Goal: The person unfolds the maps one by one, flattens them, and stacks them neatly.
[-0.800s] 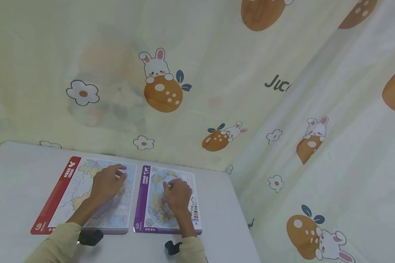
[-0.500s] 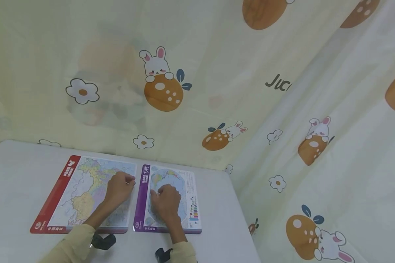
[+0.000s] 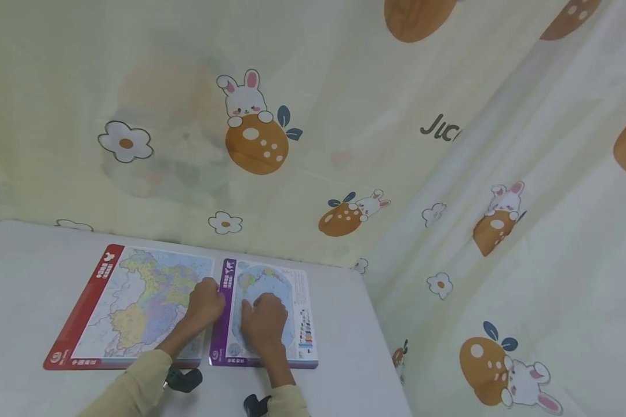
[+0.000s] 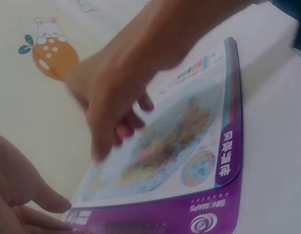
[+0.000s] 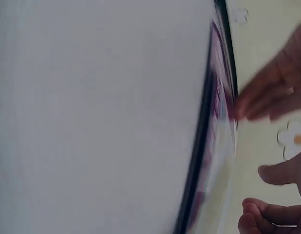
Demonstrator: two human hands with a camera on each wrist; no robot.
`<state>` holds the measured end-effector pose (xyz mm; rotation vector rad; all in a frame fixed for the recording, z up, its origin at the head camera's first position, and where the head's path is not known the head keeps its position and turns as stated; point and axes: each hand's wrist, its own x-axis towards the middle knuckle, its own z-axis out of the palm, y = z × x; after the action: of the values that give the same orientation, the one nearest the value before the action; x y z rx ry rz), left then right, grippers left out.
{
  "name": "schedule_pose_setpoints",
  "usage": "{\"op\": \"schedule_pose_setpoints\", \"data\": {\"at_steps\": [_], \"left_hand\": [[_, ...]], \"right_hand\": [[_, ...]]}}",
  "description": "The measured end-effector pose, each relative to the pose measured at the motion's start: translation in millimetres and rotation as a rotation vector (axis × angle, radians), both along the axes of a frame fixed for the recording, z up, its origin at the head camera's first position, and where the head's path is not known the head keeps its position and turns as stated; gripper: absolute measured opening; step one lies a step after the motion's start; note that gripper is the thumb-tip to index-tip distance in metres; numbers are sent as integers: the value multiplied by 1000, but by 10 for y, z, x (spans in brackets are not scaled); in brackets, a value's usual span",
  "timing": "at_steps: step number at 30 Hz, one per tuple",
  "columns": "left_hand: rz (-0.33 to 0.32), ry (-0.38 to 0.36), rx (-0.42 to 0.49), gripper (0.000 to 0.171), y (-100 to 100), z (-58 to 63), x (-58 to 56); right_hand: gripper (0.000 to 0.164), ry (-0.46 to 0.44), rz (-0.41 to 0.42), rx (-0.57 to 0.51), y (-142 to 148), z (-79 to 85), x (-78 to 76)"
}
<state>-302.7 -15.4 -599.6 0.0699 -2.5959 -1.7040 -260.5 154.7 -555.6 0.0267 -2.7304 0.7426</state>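
Observation:
My left hand (image 3: 207, 301) is at the left edge of the purple-bordered world map board (image 3: 219, 324). In the left wrist view, the left fingers (image 4: 41, 222) and thumb extend to the purple strip near its corner. Straight left fingers (image 5: 260, 97) also meet the board's edge in the right wrist view. Over the world map hovers my right hand (image 3: 265, 324), its fingers loosely bent with nothing between them. The red-bordered map board (image 3: 130, 307) lies flat to the left, partly covered by the left forearm.
Both boards lie side by side on a white table (image 3: 344, 324), with a narrow gap between them. A cream curtain (image 3: 162, 191) printed with rabbits and flowers hangs behind and to the right. Dark wrist cameras (image 3: 184, 379) show under the sleeves.
My left hand has moved right and toward me, from over the red-bordered map to the purple board's left edge. The right hand has shifted left over the world map. Both boards stay put.

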Motion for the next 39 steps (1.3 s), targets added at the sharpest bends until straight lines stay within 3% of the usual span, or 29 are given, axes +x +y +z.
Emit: {"op": "schedule_pose_setpoints", "data": {"at_steps": [7, 13, 18, 24, 26, 31, 39], "left_hand": [[46, -13, -44, 9, 116, -22, -32], [84, 5, -45, 21, 149, -72, -46], [117, 11, -34, 19, 156, -4, 14], [146, -11, 18, 6, 180, 388, 242], [165, -5, 18, 10, 188, 480, 299], [171, 10, -1, 41, 190, 521, 335], [161, -3, 48, 47, 173, 463, 323]], "right_hand": [[20, 95, -260, -64, 698, 10, -168], [11, 39, -416, -169, 1166, 1, -173], [6, -14, -448, -183, 1260, 27, -150], [4, -35, -453, -209, 1262, 10, -168], [5, -37, -451, -216, 1245, 24, -158], [7, -15, -441, -212, 1209, 55, -137], [7, 45, -441, -232, 1216, 9, -144]]}}
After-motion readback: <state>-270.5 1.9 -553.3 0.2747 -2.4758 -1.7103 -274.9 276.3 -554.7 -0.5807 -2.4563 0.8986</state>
